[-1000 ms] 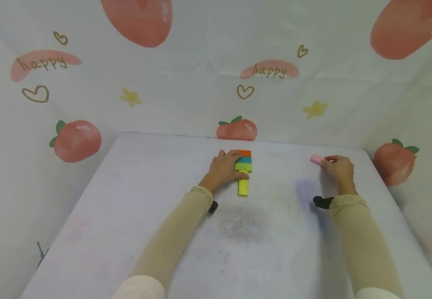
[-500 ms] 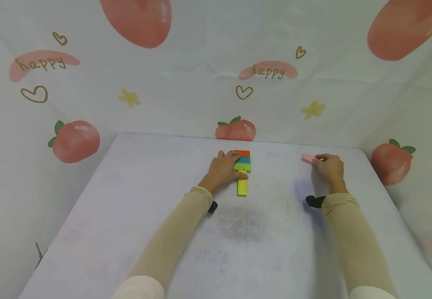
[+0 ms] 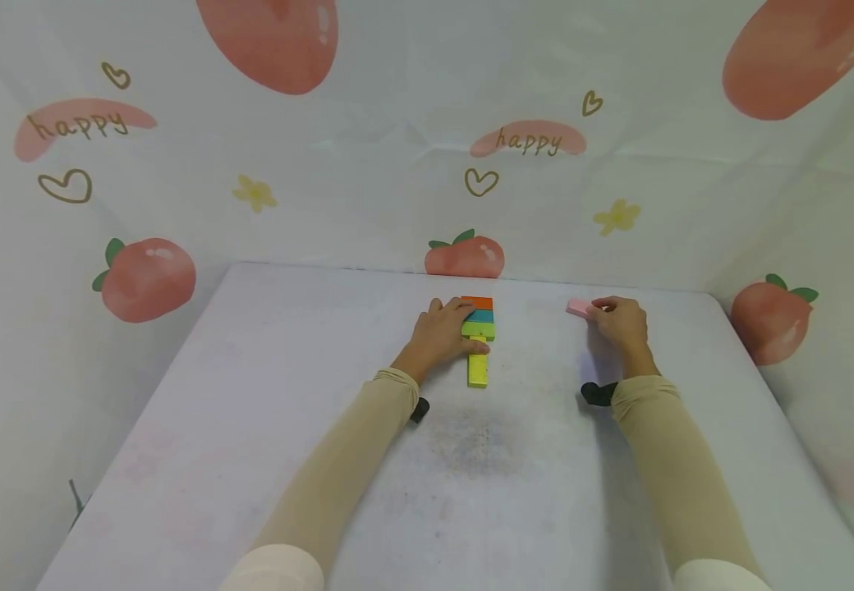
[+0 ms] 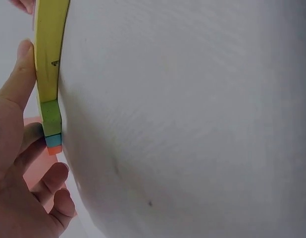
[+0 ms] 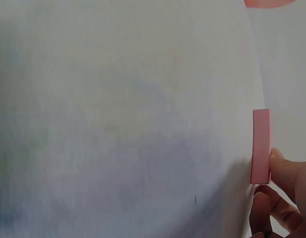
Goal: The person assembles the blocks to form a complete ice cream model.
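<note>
Flat on the table, an orange block (image 3: pixel 480 303), a blue block (image 3: pixel 483 315) and a green block (image 3: pixel 479 332) lie against each other in a row. A yellow block (image 3: pixel 477 374) extends from the green one toward the person. My left hand (image 3: pixel 436 335) rests on the group from the left, its thumb on the yellow block and its index finger near the blue one. To the right, a pink block (image 3: pixel 577 308) is pinched between the thumb and fingers of my right hand (image 3: pixel 622 322). The right wrist view shows the pink block (image 5: pixel 261 144) held near one end.
The white table (image 3: pixel 309 328) meets a printed cloth wall (image 3: pixel 368 213) at its back edge. More cloth hangs at both sides. Black pieces stick out at the left cuff (image 3: pixel 420 409) and the right cuff (image 3: pixel 599 394).
My right hand has moved left with the pink block, closer to the coloured blocks. The left hand and the blocks under it have kept their place.
</note>
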A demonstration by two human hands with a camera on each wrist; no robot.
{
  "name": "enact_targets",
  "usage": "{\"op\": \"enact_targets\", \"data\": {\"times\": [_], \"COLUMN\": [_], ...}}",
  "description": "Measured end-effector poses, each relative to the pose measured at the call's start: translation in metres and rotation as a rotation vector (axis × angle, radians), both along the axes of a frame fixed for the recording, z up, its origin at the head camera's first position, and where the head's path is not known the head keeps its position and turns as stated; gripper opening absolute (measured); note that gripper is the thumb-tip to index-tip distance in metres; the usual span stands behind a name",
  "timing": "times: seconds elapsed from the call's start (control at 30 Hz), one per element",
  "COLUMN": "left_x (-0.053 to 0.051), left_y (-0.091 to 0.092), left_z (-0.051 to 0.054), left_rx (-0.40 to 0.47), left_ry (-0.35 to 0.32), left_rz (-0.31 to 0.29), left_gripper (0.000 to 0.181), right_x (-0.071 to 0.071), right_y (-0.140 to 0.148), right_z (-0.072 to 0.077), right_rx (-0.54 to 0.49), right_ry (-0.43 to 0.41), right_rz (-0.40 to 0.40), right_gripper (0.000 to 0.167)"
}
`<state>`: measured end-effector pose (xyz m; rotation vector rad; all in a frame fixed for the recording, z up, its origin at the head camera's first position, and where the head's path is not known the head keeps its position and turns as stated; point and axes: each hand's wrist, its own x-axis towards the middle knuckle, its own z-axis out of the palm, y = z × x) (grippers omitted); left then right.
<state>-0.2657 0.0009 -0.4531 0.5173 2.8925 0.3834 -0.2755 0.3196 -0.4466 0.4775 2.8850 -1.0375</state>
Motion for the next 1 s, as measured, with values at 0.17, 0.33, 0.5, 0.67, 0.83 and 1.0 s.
{"op": "enact_targets", "data": {"times": [0.17,0.33,0.5,0.67,0.83,1.0], "left_x": [0.001,0.001,0.001,0.001,0.001,0.001], "left_y": [-0.001,-0.001,-0.001,-0.001,-0.001,0.000], "left_z": [0.002,0.002,0.001,0.001,0.001,0.000], "left_rx": [0.009,0.013,0.017,0.018,0.025,0.028], "left_ry": [-0.003,-0.007,-0.014,-0.009,-0.008,-0.013], "left_rz": [0.002,0.002,-0.003,0.000,0.003,0.006], "left_gripper": [0.089,0.089,0.090,0.090,0.090,0.090], "right_x": [-0.004,-0.008,-0.009,-0.013,-0.016,-0.019], "right_y": [-0.013,-0.024,-0.033,-0.041,-0.052,-0.061], "right_z": [-0.002,-0.005,-0.006,-0.006,-0.006,-0.007], "right_rx": [-0.003,-0.014,-0.007,0.012,0.017,0.013], "right_ry": [0.024,0.029,0.029,0.047,0.051,0.032], "right_rz": [0.016,0.027,0.040,0.071,0.088,0.104], "right_gripper": [0.042,0.041,0.040,0.040,0.039,0.039]}}
